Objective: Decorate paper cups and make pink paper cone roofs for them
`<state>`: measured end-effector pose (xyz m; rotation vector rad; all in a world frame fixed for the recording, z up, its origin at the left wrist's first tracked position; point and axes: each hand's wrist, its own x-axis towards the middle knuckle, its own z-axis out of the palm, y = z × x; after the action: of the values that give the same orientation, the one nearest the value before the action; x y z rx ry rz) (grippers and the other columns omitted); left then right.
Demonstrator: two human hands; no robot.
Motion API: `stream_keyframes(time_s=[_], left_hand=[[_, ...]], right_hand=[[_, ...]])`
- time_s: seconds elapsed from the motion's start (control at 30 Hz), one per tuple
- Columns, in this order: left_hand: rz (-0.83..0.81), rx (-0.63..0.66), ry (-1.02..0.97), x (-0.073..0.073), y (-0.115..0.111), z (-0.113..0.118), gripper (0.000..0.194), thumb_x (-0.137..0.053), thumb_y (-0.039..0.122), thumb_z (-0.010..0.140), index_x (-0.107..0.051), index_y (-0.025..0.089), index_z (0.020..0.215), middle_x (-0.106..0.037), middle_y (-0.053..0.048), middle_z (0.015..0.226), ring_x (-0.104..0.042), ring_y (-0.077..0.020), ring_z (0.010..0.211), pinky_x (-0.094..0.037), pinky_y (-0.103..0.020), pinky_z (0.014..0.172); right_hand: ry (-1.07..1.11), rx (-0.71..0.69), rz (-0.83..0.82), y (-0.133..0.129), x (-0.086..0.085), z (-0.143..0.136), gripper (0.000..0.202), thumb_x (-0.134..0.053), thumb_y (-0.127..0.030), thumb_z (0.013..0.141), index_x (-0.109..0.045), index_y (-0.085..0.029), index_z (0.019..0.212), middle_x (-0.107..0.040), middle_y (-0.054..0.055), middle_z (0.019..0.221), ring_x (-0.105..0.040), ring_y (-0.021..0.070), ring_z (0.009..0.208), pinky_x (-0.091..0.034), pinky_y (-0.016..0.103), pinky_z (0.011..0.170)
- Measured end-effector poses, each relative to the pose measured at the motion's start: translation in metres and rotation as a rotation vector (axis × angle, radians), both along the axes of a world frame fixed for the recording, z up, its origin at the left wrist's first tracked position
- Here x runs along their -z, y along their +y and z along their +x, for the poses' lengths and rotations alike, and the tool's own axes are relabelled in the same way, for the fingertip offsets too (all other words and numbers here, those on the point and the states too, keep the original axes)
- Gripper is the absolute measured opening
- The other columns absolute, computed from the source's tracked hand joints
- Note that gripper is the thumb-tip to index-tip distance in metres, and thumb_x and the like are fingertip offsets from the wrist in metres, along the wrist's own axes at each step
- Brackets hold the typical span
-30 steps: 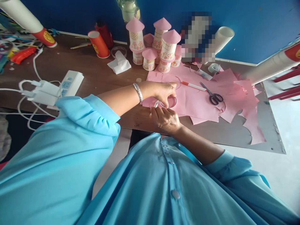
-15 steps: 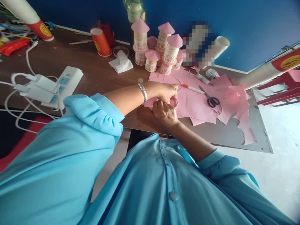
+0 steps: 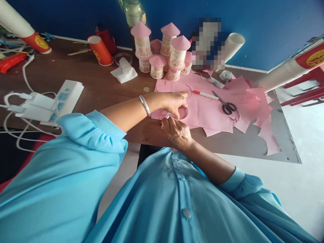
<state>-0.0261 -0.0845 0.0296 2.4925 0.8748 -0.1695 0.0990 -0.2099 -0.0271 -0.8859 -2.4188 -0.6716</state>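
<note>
Pink paper [image 3: 199, 114] lies on the table under a clear round ring or lid [image 3: 186, 116]. My left hand [image 3: 176, 103], with a silver bracelet at the wrist, has its fingers curved over the ring and presses it to the paper. Just below it, my right hand [image 3: 178, 133] is closed round a thin white-ended pen-like item [image 3: 167, 115], mostly hidden by the fingers, at the ring's left edge. A red and white pen [image 3: 205, 95] and black scissors [image 3: 228, 108] rest on the paper to the right.
Paper-cup towers with pink cone roofs [image 3: 177, 54] stand behind the hands. Further left are a white tissue [image 3: 124, 71], a red cup [image 3: 100, 50] and a power strip [image 3: 72, 92] with cables. A tape roll [image 3: 225, 75] sits behind the scissors.
The view has shifted a little. My right hand has moved slightly down and away from my left hand, so more of the ring and the white end of the pen-like item show.
</note>
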Motion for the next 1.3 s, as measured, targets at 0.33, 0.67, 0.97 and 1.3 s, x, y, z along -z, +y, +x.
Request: stream_keyframes(time_s=[0.33, 0.67, 0.97, 1.3], left_hand=[[0.002, -0.03, 0.048, -0.001, -0.003, -0.001, 0.06, -0.077, 0.039, 0.072, -0.073, 0.023, 0.13, -0.052, -0.008, 0.138, -0.06, -0.0244, 0.115, -0.05, -0.034, 0.101], [-0.015, -0.025, 0.034, 0.0, -0.002, -0.004, 0.064, -0.081, 0.038, 0.075, -0.07, 0.021, 0.135, -0.051, -0.011, 0.142, -0.059, -0.0283, 0.127, -0.047, -0.034, 0.106], [-0.007, -0.041, 0.013, 0.003, -0.002, -0.007, 0.063, -0.085, 0.037, 0.078, -0.07, 0.025, 0.138, -0.054, -0.01, 0.145, -0.059, -0.0283, 0.131, -0.049, -0.034, 0.108], [-0.012, -0.077, 0.037, -0.002, -0.006, -0.007, 0.066, -0.087, 0.032, 0.078, -0.067, 0.024, 0.141, -0.053, -0.011, 0.148, -0.063, -0.027, 0.124, -0.052, -0.031, 0.097]], right_hand=[[0.072, -0.064, -0.216, -0.015, -0.007, 0.024, 0.021, -0.045, -0.013, 0.107, -0.064, -0.013, 0.101, -0.061, 0.002, 0.075, -0.051, 0.014, 0.06, -0.037, 0.032, 0.057], [0.111, -0.132, -0.303, -0.015, -0.017, 0.056, 0.022, -0.043, -0.009, 0.105, -0.062, -0.016, 0.098, -0.062, 0.001, 0.074, -0.052, 0.0133, 0.059, -0.037, 0.03, 0.057], [0.188, -0.198, -0.371, -0.008, -0.018, 0.082, 0.02, -0.044, -0.006, 0.102, -0.062, -0.015, 0.103, -0.063, -0.001, 0.075, -0.053, 0.0126, 0.058, -0.037, 0.03, 0.056], [0.217, -0.242, -0.401, 0.001, -0.019, 0.099, 0.022, -0.044, -0.003, 0.102, -0.063, -0.012, 0.108, -0.069, 0.003, 0.08, -0.061, 0.014, 0.063, -0.045, 0.029, 0.058]])
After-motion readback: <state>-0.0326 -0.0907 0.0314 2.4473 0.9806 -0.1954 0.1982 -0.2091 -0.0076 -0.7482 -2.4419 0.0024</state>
